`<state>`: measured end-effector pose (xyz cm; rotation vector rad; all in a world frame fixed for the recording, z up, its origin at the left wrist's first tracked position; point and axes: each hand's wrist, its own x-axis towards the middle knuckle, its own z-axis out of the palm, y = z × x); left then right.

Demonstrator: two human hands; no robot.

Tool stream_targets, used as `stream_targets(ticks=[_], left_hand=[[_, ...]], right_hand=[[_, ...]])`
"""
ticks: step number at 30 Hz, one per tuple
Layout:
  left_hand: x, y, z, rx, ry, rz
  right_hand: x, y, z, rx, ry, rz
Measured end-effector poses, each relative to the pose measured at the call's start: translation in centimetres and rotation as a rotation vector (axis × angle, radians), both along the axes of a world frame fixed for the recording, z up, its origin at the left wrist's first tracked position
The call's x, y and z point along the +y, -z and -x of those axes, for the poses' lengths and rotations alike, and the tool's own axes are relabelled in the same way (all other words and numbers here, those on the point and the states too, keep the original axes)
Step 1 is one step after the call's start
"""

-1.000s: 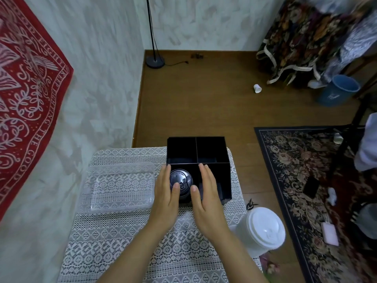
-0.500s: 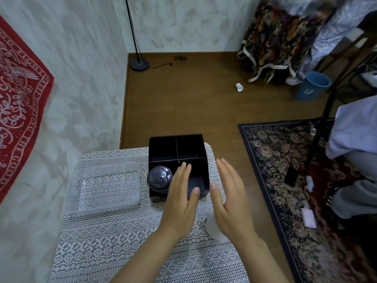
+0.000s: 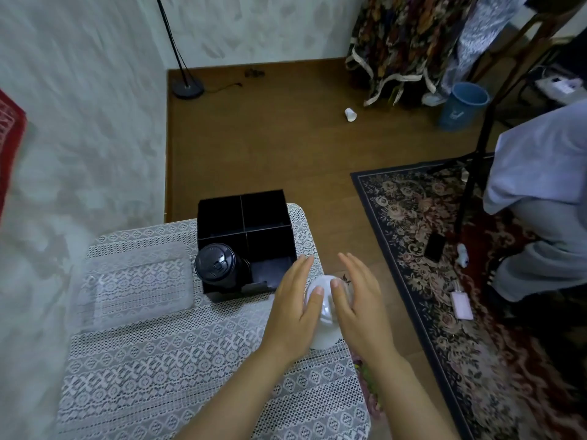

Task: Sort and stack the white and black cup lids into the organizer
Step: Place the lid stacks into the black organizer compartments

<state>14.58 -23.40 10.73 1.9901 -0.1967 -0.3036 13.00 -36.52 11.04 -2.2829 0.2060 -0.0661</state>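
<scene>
Near edge first: a lace tablecloth (image 3: 158, 360) covers the table, and two bare forearms reach in over it. The left hand (image 3: 295, 309) and right hand (image 3: 359, 309) flank the stack of white lids (image 3: 325, 328) at the table's right edge, palms facing each other, fingers straight and relaxed, nothing clenched, both thumbs resting on the top lid. Just beyond the left hand sits the black organizer (image 3: 263, 217) with four compartments. The stack of black lids (image 3: 216, 265) stands in its near-left one, rising above the wall. Off to the left, a clear plastic tray (image 3: 136, 287) lies flat on the cloth. Past the table is brown wooden floor (image 3: 270, 147), with a patterned rug (image 3: 413, 217) on the right. Further out, a small white cup (image 3: 350, 114) lies tipped over, a blue bin (image 3: 463, 106) stands near hanging floral cloth (image 3: 390, 36), and a lamp base (image 3: 187, 90) sits in the far corner
</scene>
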Motion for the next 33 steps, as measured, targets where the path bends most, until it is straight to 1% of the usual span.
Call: stream_targets(ticks=[3, 8, 14, 18, 20, 23, 25, 27, 31, 33], left_hand=[[-0.3, 0.8, 0.2, 0.064, -0.035, 0.013], [-0.6, 2.5, 0.5, 0.254, -0.136, 0.108], [-1.4, 3.3, 1.2, 0.413, -0.202, 0.255], [-1.9, 3.0, 1.2, 0.516, -0.185, 0.375], [-2.0, 3.0, 1.3, 0.533, -0.186, 0.414], [-2.1, 3.3, 1.5, 0.519, -0.177, 0.433], [-2.2, 3.7, 1.7, 0.471, -0.183, 0.412], [-2.3, 4.0, 1.9, 0.375, -0.188, 0.375], [-2.6, 4.2, 2.1, 0.088, -0.139, 0.249], [-2.6, 4.5, 2.1, 0.06, -0.098, 0.232]], right_hand=[[-0.3, 1.1, 0.4, 0.036, 0.017, -0.036], [-0.8, 2.4, 1.1, 0.098, 0.147, -0.333], [-0.8, 4.5, 2.2, 0.199, 0.192, -0.547], [-0.3, 4.6, 2.4, 0.178, 0.193, -0.655], [-0.2, 4.7, 2.6, 0.177, 0.195, -0.689], [-0.2, 5.0, 2.8, 0.177, 0.172, -0.726], [-0.2, 5.2, 2.8, 0.161, 0.166, -0.748], [-0.3, 5.4, 2.9, 0.161, 0.167, -0.756], [-0.6, 5.8, 3.1, 0.151, 0.165, -0.758], [-0.6, 5.8, 3.4, 0.148, 0.182, -0.755]])
